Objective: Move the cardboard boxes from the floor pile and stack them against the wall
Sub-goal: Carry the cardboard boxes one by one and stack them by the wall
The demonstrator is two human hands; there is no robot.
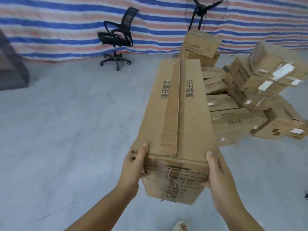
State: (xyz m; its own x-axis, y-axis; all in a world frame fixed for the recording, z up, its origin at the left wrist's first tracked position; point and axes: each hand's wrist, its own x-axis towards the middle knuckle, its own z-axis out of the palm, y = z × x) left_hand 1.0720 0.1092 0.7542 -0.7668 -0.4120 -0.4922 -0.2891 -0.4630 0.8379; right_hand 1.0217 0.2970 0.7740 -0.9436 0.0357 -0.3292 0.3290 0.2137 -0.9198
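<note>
I carry a long taped cardboard box [180,117] lengthwise in front of me, above the floor. My left hand [133,165] grips its near left corner, thumb on top. My right hand [216,177] holds the near right side, thumb up along the edge. To the right lies the floor pile of cardboard boxes [250,100], several of them tumbled at angles, some with white labels. Behind it hangs the striped blue, red and white tarp wall [66,27].
A black office chair [116,39] stands by the tarp at centre left. A black floor fan [201,12] rises behind the pile. A dark object [11,70] sits at the far left. Grey floor [66,130] spreads to the left.
</note>
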